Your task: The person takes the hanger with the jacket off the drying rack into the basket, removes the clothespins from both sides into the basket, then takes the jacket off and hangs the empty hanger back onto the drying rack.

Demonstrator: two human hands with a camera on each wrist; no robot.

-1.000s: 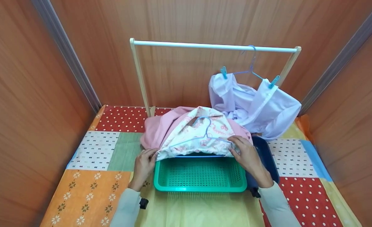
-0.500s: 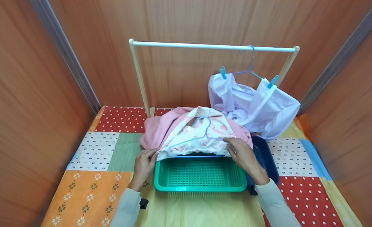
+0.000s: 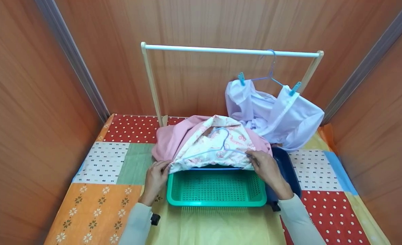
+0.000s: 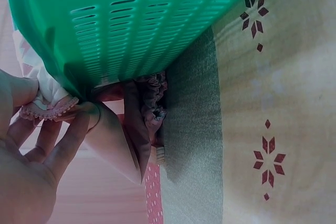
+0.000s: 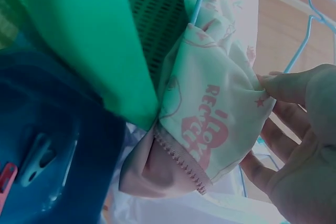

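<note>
A pink garment [image 3: 170, 137] with a white printed inner side [image 3: 236, 137] drapes over the far side of the green basket [image 3: 218, 204]. On the printed cloth lies a blue wire hanger [image 3: 224, 148], its lower bar showing below the cloth's near edge. At the left end, my left hand [image 3: 155, 178] pinches the garment's trimmed edge, seen closer in the left wrist view. My right hand [image 3: 267, 170] is at the hanger's right end. In the right wrist view its thumb presses the printed cloth beside the wire, fingers behind the cloth and partly hidden.
Behind stands a rack with a white bar [image 3: 204, 50]. A lavender garment [image 3: 296, 115] hangs from it on another hanger, held by blue clothespins [image 3: 241, 78]. Right of the basket is a navy tray [image 3: 287, 163] holding a blue clothespin [image 5: 39, 158] and a pink one [image 5: 6, 182].
My right hand slid left along the hanger, then back right to its end. The hanger's hook shifted slightly right and nearer. My left hand stayed on the garment's edge.
</note>
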